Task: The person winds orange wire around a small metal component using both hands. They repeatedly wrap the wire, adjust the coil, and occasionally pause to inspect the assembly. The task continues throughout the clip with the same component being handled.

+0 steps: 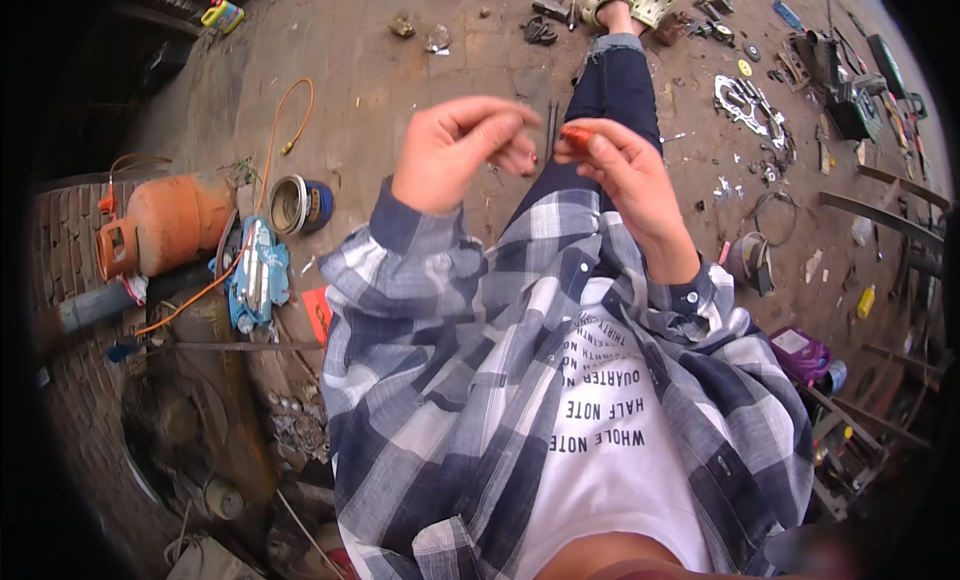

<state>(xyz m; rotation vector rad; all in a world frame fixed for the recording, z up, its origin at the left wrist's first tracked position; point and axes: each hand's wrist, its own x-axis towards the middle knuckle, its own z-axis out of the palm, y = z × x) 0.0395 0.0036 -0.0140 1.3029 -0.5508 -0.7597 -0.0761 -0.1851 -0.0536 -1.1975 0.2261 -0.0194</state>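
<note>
1. Over the dark-blue denim trousers [625, 85], a small, slender orange-red piece [577, 134] sits pinched between the right hand's [592, 140] thumb and fingers.
2. The left hand [512, 140] curls loosely opposite; whether its fingertips meet, I cannot tell.
3. The piece looks light, perhaps fragile; a gentle mid-length pinch should suit.

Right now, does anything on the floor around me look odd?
Yes: on your left, the orange hose ends loose on the floor, apparently joined to nothing. On your right, white scraps lie scattered near a silver perforated plate, looking untidy.
</note>
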